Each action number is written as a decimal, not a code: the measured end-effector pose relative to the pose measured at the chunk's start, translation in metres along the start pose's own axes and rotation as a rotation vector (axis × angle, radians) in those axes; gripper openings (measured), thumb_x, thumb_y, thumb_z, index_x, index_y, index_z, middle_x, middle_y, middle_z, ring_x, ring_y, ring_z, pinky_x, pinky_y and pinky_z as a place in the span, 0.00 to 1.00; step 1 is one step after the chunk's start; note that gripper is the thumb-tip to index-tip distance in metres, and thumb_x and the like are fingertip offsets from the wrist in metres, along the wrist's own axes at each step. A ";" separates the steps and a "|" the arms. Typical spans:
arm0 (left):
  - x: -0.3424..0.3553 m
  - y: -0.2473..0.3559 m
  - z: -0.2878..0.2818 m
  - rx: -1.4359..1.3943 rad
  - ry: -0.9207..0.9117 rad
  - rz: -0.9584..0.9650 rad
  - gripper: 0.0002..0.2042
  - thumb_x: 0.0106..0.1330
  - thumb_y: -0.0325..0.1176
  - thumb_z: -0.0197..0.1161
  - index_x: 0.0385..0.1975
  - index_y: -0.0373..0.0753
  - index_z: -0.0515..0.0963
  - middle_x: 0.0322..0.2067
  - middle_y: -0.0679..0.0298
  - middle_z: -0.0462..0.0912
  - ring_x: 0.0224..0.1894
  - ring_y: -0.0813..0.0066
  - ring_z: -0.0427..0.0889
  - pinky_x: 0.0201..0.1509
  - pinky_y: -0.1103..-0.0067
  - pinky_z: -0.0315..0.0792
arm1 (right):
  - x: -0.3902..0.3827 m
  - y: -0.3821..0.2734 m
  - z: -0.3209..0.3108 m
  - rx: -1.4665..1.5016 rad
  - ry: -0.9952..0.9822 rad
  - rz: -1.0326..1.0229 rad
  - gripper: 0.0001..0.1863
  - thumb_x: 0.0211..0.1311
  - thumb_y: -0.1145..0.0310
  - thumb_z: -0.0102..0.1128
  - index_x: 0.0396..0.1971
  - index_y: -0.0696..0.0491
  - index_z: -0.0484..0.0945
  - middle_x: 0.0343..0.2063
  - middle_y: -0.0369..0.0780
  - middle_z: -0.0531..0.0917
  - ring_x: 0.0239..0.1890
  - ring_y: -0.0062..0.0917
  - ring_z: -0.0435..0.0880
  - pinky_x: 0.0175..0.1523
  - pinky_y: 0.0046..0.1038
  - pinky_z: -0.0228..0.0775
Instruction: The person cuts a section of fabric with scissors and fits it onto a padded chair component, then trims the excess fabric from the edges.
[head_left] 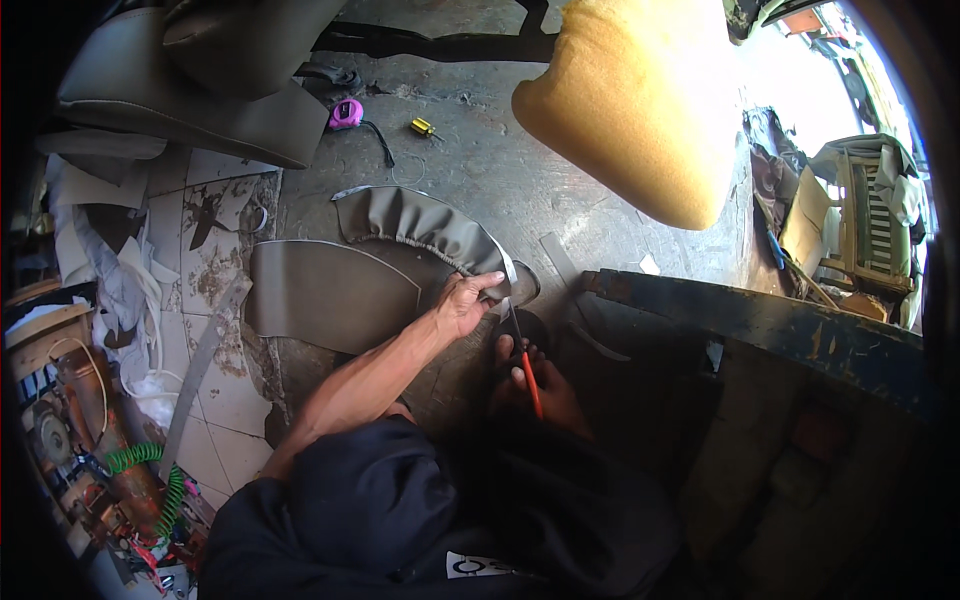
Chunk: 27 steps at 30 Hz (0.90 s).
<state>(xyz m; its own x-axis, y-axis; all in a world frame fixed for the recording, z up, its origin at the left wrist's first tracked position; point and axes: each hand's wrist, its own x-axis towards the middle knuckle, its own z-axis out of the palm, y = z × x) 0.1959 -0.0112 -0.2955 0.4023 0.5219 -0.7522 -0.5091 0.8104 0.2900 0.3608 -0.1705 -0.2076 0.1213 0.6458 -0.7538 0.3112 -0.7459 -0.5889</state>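
My left hand (465,303) pinches the right end of a gathered grey upholstery cover piece (415,218), which has ruffled folds and a pale edge. The fingers press on this end near its white edging. Just below, my right hand (556,396) is closed around orange-handled scissors (533,384) in shadow. Their blades point up toward the pale edge by my left hand; whether they touch it I cannot tell. Beside my left forearm a flat grey panel (325,290) lies on the floor. Part of my right hand is lost in the dark.
A yellow foam cushion (630,120) and a grey covered seat (190,95) stand beyond. A pink tape measure (346,114) and a small yellow object (422,127) lie on the floor. A worn dark bench edge (760,325) is at right. Tools and a green coiled hose (135,457) sit left.
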 end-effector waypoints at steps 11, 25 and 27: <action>-0.007 -0.007 -0.004 -0.010 0.000 -0.029 0.07 0.61 0.22 0.67 0.39 0.33 0.81 0.39 0.58 0.86 0.44 0.67 0.84 0.51 0.65 0.78 | 0.016 -0.027 0.013 0.046 0.027 -0.036 0.31 0.60 0.45 0.66 0.49 0.57 0.76 0.42 0.49 0.83 0.49 0.33 0.82 0.53 0.33 0.71; -0.026 -0.008 -0.013 0.103 -0.132 -0.019 0.09 0.63 0.22 0.65 0.43 0.32 0.79 0.38 0.59 0.85 0.42 0.66 0.85 0.51 0.63 0.79 | 0.027 -0.005 0.021 0.134 0.010 -0.146 0.27 0.61 0.46 0.66 0.44 0.57 0.79 0.40 0.47 0.83 0.49 0.39 0.82 0.56 0.34 0.70; -0.025 -0.009 -0.019 0.126 -0.138 -0.032 0.10 0.63 0.22 0.65 0.43 0.32 0.79 0.39 0.58 0.85 0.43 0.66 0.85 0.51 0.64 0.79 | 0.034 0.020 0.024 0.095 0.038 -0.194 0.25 0.62 0.47 0.65 0.42 0.56 0.79 0.39 0.47 0.83 0.50 0.38 0.82 0.56 0.33 0.70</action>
<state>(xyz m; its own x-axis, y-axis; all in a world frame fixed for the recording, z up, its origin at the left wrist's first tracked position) 0.1762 -0.0366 -0.2904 0.5218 0.5200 -0.6763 -0.3983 0.8496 0.3458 0.3489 -0.1672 -0.2522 0.1044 0.7830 -0.6132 0.2420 -0.6181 -0.7480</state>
